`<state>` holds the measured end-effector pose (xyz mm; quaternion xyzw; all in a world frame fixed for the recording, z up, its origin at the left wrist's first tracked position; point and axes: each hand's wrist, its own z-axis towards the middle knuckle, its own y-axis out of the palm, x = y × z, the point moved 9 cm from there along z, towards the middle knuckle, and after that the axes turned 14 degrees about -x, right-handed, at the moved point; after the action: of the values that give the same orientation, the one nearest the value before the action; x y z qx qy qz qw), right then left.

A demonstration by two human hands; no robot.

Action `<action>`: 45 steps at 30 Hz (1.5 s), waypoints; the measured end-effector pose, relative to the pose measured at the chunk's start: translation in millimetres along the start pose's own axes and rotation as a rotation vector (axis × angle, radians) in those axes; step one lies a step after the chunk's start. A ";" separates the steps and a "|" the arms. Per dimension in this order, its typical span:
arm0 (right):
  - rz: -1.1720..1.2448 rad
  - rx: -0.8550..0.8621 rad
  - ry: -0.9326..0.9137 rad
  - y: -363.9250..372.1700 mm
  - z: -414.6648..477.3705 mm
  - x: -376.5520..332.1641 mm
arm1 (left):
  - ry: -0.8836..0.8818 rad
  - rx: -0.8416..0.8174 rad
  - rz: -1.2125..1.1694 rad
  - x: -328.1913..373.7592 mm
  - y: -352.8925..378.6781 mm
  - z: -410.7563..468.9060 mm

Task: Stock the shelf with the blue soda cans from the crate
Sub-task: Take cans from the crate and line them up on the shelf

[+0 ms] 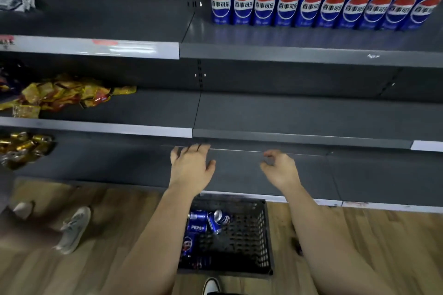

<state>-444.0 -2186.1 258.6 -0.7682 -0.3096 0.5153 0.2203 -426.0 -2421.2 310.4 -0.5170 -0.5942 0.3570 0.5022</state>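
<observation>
upright, glossy blue soda cans (321, 2) with red-white-blue round logos

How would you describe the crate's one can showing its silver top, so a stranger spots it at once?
Below the bottom shelf, a black crate sits on the wood floor, with blue cans lying at its left. The wanted can is the rightmost of them; it alone shows a silver top, the others only blue sides.
</observation>
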 end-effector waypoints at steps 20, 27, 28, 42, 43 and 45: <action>-0.066 -0.242 0.003 94.1 -62.5 62.5 | -0.205 -0.127 -0.122 -35.7 94.2 -101.5; -0.004 -0.299 0.085 136.9 -57.7 63.3 | -0.165 -0.168 -0.087 -73.1 94.0 -89.2; 0.001 -0.307 0.091 143.0 -56.7 61.3 | -0.161 -0.175 -0.079 -80.1 93.2 -86.8; -0.258 -0.567 0.122 300.2 13.7 99.5 | -0.133 -0.281 0.011 -199.6 200.8 -26.8; -0.275 -0.593 0.127 314.6 21.2 111.0 | -0.132 -0.286 0.015 -204.4 215.9 -22.6; -0.327 -0.641 0.128 351.2 41.3 141.2 | -0.139 -0.292 0.017 -216.5 257.3 -12.9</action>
<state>-355.8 -2335.8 -80.2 -0.7691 -0.5600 0.3007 0.0667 -356.1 -2579.0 21.4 -0.5634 -0.6687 0.3059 0.3765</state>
